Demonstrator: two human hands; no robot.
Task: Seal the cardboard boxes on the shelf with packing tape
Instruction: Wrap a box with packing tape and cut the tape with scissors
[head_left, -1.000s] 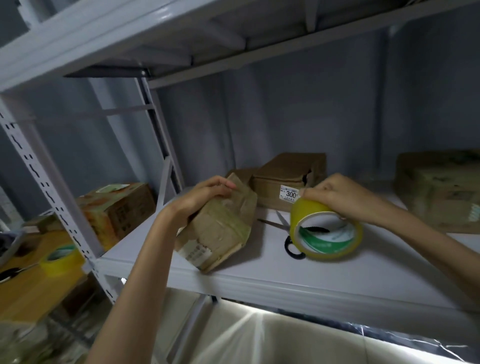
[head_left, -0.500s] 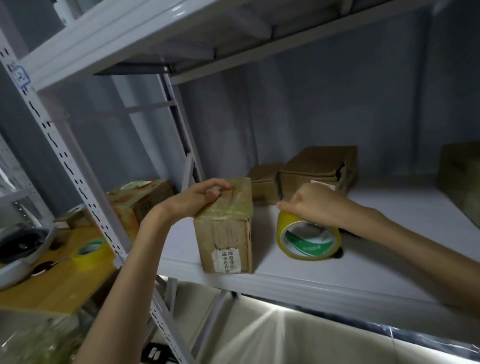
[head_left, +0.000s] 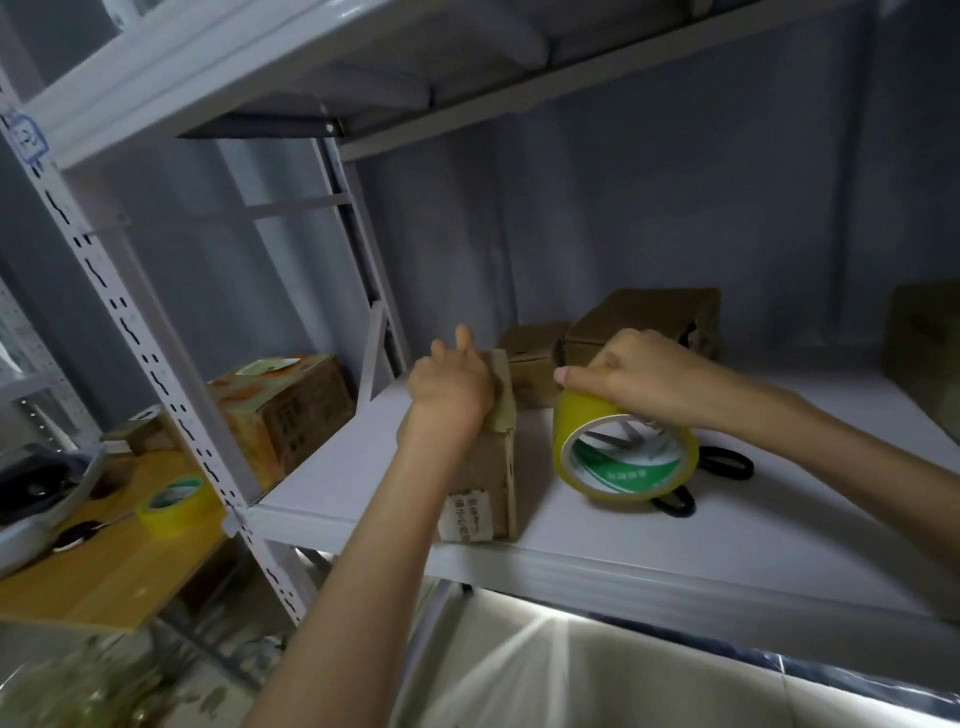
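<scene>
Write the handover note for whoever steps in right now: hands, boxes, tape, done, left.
Left hand presses on top of the small box at the shelf front.
Right hand grips the yellow tape roll standing beside that box; no strip pulled yet.
Scissors lie behind the roll.
Old tape already on the box top; nothing newly sealed.
Left: tape this box, then the two back boxes.

The left hand (head_left: 451, 396) presses on the top of a small brown cardboard box (head_left: 491, 470). Just right of that grip, the right hand (head_left: 636, 375) holds a yellow packing-tape roll (head_left: 621, 453) on the white shelf (head_left: 727, 530).
</scene>
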